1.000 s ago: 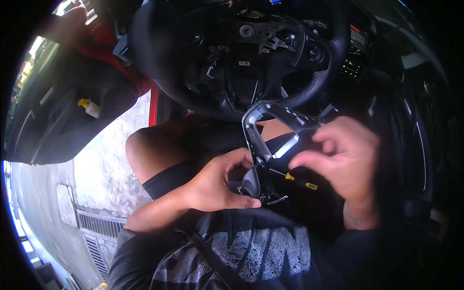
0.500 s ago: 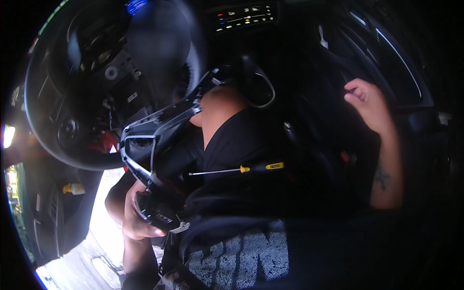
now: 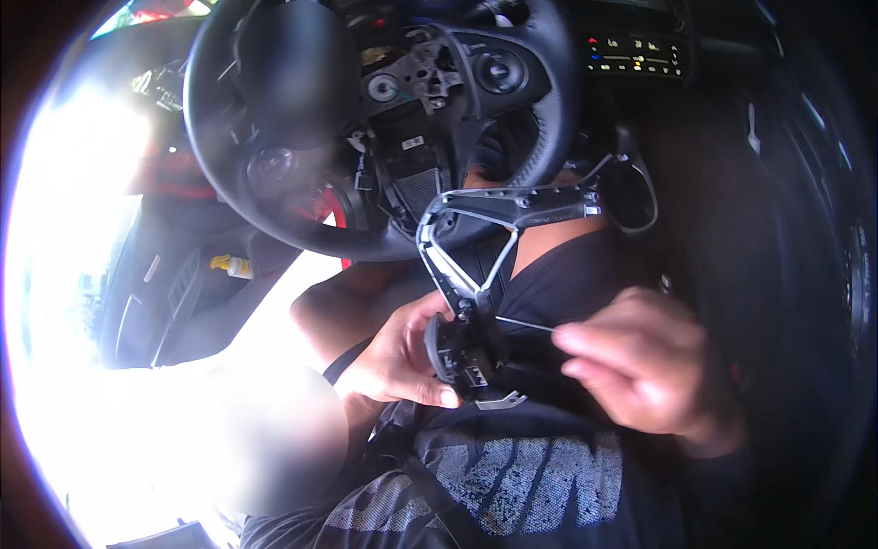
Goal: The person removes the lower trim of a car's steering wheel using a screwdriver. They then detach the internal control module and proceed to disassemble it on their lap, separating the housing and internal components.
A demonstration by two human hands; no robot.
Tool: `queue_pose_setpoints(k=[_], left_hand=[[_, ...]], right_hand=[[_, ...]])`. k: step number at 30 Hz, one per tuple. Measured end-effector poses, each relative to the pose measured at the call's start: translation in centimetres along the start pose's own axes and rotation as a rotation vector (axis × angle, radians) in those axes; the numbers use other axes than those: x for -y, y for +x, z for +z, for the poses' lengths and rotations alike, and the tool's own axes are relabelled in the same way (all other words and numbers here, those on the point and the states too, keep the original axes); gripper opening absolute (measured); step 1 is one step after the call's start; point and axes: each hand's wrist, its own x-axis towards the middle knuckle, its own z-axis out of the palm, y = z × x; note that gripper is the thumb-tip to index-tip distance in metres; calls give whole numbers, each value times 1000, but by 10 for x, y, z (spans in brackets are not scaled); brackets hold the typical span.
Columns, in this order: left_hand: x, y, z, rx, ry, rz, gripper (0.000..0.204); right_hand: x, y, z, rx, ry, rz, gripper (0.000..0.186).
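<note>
My left hand (image 3: 402, 361) grips the dark lower end of a steering wheel trim piece (image 3: 540, 203), black and silver with a triangular opening, and holds it upright over my lap. Its thumb presses on the switch block (image 3: 471, 361) at that end. My right hand (image 3: 640, 366), blurred by motion, is curled over the handle end of a screwdriver (image 3: 523, 322). Only part of the thin metal shaft shows, pointing left beside the trim piece; the handle is hidden by the hand.
Ahead of me the steering wheel (image 3: 541, 137) has its centre uncovered. A lit climate control panel (image 3: 636, 59) is at the upper right. Past my left leg a yellow and white bottle (image 3: 233, 265) lies in the open door's pocket. Black trim with a rounded loop (image 3: 651, 197) sits beyond my knee.
My right hand has come from the far right onto the screwdriver, whose yellow and black handle was showing on my lap. The view has turned left; my left hand keeps its hold on the trim piece.
</note>
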Motion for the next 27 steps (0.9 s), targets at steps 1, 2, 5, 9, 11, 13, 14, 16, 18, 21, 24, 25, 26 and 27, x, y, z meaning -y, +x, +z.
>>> queue_pose_setpoints(k=[1, 2, 5, 9, 11, 13, 14, 16, 18, 21, 24, 25, 26, 27], left_hand=[[0, -5, 3, -29, -10, -39, 89], [1, -9, 9, -61, -24, -39, 89], [-19, -8, 4, -91, -35, -43, 84], [-10, -17, -3, -127, 4, 8, 84], [-4, -9, 0, -127, 29, 27, 82], [0, -7, 4, -148, 26, 56, 79], [2, -7, 2, -145, 22, 57, 79], [4, -9, -1, -139, 16, 47, 79], [4, -10, -4, -129, 10, 27, 81], [7, -12, -6, -125, 18, 12, 83], [12, -8, -4, -124, -35, 1, 84], [14, -8, -4, -129, -21, 1, 85], [16, -8, -5, -134, -6, 0, 85], [18, -8, -5, -140, 8, 0, 85]], right_hand=[[-1, 5, 19, 41, 29, -32, 45], [-5, 4, 31, 70, 27, -62, 48], [-4, 28, 45, 125, 189, -53, 54], [16, 23, 63, 197, 185, -57, 58], [3, 11, 67, 191, 161, -35, 56], [-2, 11, 66, 187, 154, -10, 53], [0, 13, 67, 187, 161, 4, 52], [2, 15, 69, 198, 157, 30, 51], [2, 14, 71, 219, 133, 53, 52], [1, 12, 73, 235, 126, 85, 52], [-2, 8, 71, 247, 124, 127, 53], [-1, 8, 71, 252, 123, 144, 52], [-1, 8, 71, 257, 123, 160, 52], [0, 7, 71, 262, 122, 176, 51]])
